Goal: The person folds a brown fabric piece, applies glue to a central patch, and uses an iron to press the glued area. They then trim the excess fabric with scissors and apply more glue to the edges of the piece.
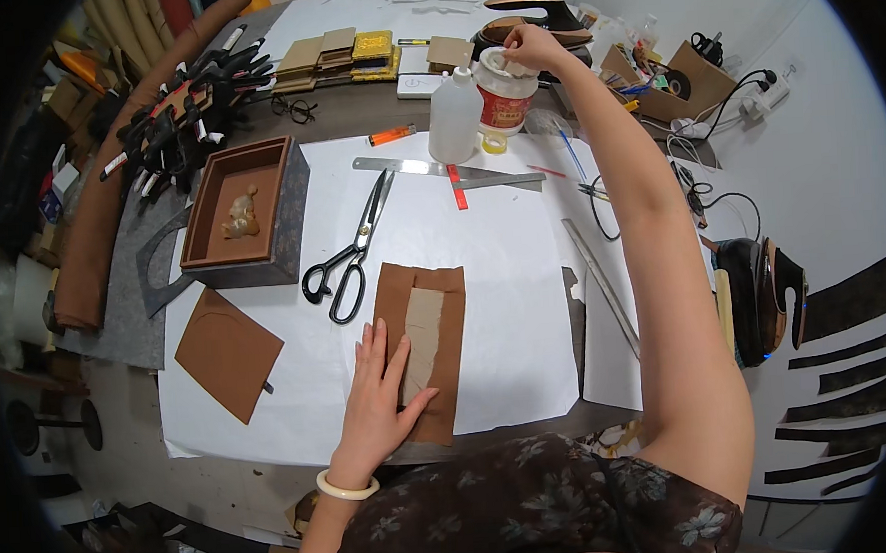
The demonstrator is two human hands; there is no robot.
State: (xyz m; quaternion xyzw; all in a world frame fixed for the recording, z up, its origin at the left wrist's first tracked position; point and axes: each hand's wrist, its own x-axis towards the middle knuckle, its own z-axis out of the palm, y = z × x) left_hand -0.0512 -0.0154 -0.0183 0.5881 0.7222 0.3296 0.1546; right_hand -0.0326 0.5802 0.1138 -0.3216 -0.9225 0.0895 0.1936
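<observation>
While the left hand (377,400) lies flat with fingers spread on the brown leather strip (423,350), pressing it to the white paper sheet (503,273), the right hand (529,47) is way out at about 12 o'clock, fingers pinched on something small over the red-and-white cup (503,95). Can't tell what it is pinching. A paler patch (424,343) runs down the middle of the strip, thumb resting on it. Black-handled scissors (350,253) sit at 11 o'clock from the strip, a white plastic bottle (454,116) stands just beside the cup, and a brown box tray (242,209) is off at 10 o'clock.
</observation>
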